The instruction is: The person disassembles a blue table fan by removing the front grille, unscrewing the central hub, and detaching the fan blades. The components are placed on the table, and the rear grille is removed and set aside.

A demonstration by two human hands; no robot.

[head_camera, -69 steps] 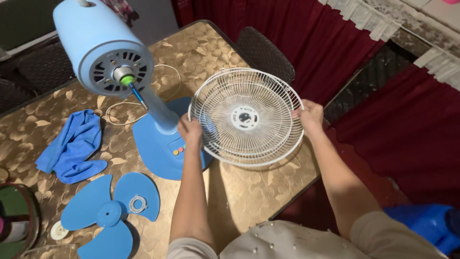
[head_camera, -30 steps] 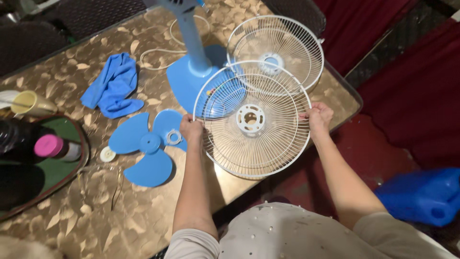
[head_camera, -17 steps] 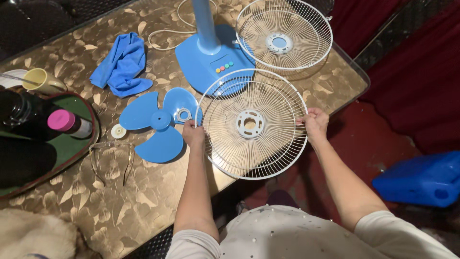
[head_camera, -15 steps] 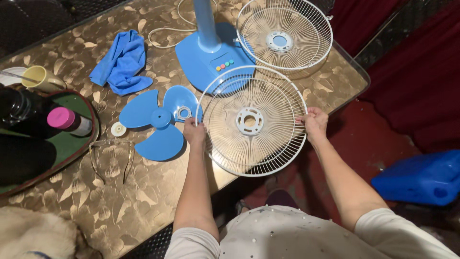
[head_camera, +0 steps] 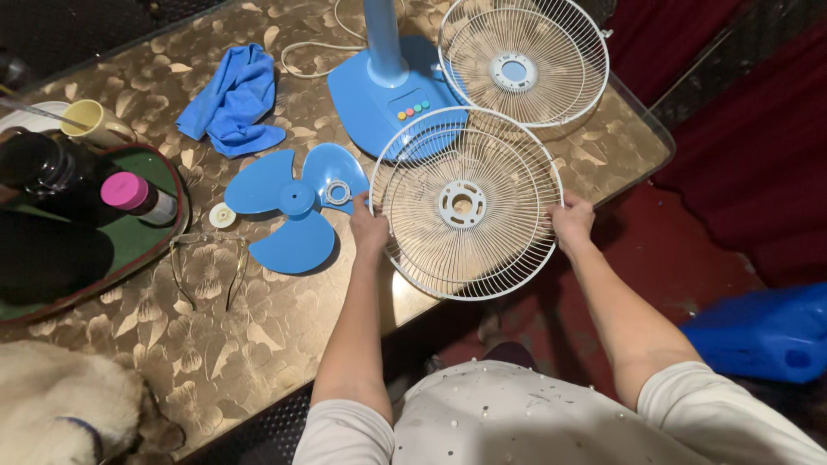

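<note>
- White wire grille (head_camera: 465, 203), round, gripped at opposite rims, held flat over the near bench (head_camera: 258, 336) edge, partly overhanging the red floor (head_camera: 655, 258).
- Left hand (head_camera: 369, 231) closed on the grille's left rim; fingertips hidden under the wires, only knuckles and thumb side showing.
- Right hand (head_camera: 572, 222) closed on the right rim; fingers curled out of sight below it.
- Second grille (head_camera: 523, 62) lying flat beyond, just past the held one; top edge cut off by the frame.
- Blue fan base (head_camera: 388, 105) seen partly through the held grille's wires; pole (head_camera: 383, 34) cut off at the top, fan head out of view.
- Blue blade (head_camera: 295, 203) flat on the bench, just left of the left hand; small ring (head_camera: 337, 192) lying on one lobe.
- White cap (head_camera: 222, 215) beside the blade; kind hard to tell.
- Blue cloth (head_camera: 233, 99) crumpled farther back; white cord (head_camera: 320, 45) behind the base, far end cut off.
- Glasses (head_camera: 207, 263) faint against the patterned bench, easy to miss.
- Green tray (head_camera: 129, 250) at left, cut off; dark bottle (head_camera: 43, 164) and pink-capped bottle (head_camera: 138, 196) on it, bodies lost in shadow.
- Yellow cup (head_camera: 86, 120) behind the tray.
- Pale furry shape (head_camera: 60, 405) at bottom left, cut off, not identifiable.
- Blue container (head_camera: 767, 331) on the floor at right, partly out of frame.
</note>
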